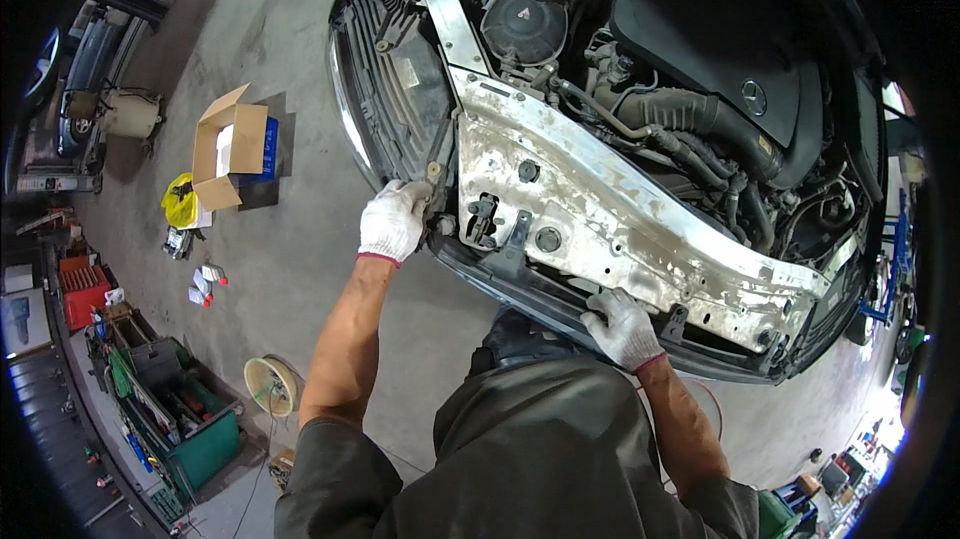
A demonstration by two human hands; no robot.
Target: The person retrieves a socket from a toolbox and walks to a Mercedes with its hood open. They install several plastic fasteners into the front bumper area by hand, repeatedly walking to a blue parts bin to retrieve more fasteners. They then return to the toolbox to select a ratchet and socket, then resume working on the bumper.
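Note:
My left hand (393, 223), in a white knitted glove, is closed at the near corner of the car's headlight (395, 89). Its fingertips are partly hidden against the dark housing. Farther right, my right hand (622, 330), gloved alike, grips the upper edge of the dark front bumper (520, 289), fingers bent over it toward the gap behind. Between the hands runs a worn silver metal front panel (590, 214) with round holes and flaking paint. A dark bracket (512, 241) hangs from it near the bumper.
The engine bay holds a black engine cover (700, 49), a ribbed air hose (690, 111) and a dark round reservoir (526, 24). On the floor at left are an open cardboard box (222, 134), a yellow bag (180, 201), small bottles (203, 284), a bucket (270, 386) and a green tool cart (205, 449).

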